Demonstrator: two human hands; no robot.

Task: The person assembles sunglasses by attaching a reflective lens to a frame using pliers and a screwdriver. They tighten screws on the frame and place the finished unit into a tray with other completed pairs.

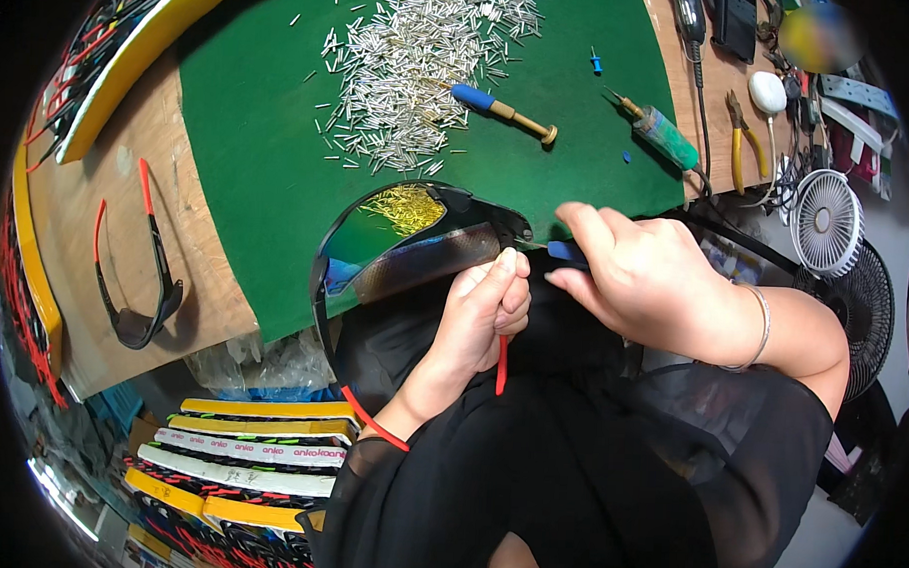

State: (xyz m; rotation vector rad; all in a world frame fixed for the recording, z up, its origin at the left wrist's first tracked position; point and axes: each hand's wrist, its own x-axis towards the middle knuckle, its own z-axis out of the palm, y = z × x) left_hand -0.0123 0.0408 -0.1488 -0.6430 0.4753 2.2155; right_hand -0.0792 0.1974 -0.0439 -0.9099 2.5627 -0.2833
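Black cloth of the person's top (608,470) fills the near middle, closest to the camera. Beyond it spreads a wooden table (214,286), largely covered by a green mat (250,127). At the near left, boxes (238,452) with yellow and white rims stand in rows, red and black pieces showing between them. To the right, a black fan (877,319) is partly hidden by a smaller white fan (825,215). Short silver pins (411,82) lie heaped on the far middle of the mat. Dark glasses (430,268) with red-tipped arms are up between the hands, at the mat's near edge; a second pair (138,328) rests on bare wood to the left. The right hand (655,276) is curled, thumb and forefinger slightly parted around a blue-handled tool (566,251) aimed at the glasses' hinge. The left hand (478,315) is tightly closed, pinching one arm near that hinge. Yellow-handled pliers (736,164) lie at far right.
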